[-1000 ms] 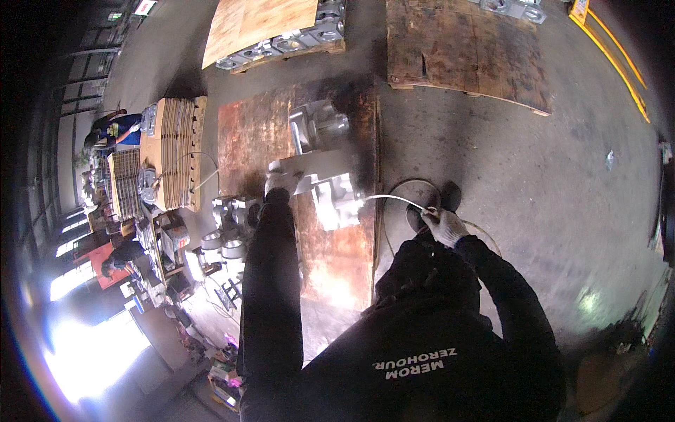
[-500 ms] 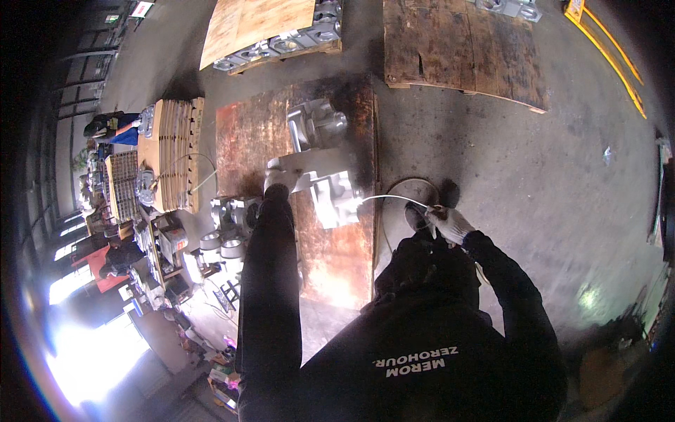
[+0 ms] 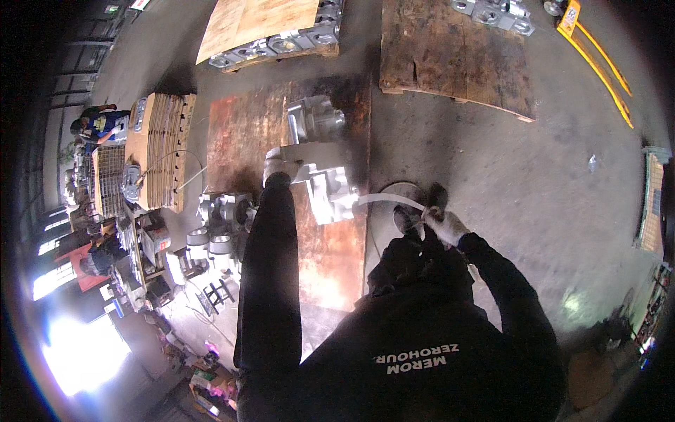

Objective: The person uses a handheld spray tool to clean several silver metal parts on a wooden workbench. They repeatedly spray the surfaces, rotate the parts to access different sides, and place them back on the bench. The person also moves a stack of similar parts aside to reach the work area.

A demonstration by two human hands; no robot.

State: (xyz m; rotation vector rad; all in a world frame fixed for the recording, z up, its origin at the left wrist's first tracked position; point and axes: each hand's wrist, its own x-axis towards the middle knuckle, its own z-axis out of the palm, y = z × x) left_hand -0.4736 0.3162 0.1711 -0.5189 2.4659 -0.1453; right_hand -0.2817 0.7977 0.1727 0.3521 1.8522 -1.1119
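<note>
White hose (image 3: 387,197) curves from the right hand (image 3: 444,226), wrapped round it, toward shiny casting (image 3: 328,197); left hand (image 3: 283,169) grips grey plate (image 3: 320,152)

Upper right: yellow pallet jack (image 3: 596,63) on grey concrete floor (image 3: 499,176); small pale scrap (image 3: 593,164) near. Top middle: stained wooden pallet (image 3: 450,56). Left of it, pale plywood sheet (image 3: 260,27). Far left: co-worker (image 3: 102,128) in blue beside brown layered stack (image 3: 169,144). Lower left: glaring bright opening (image 3: 84,355).
</note>
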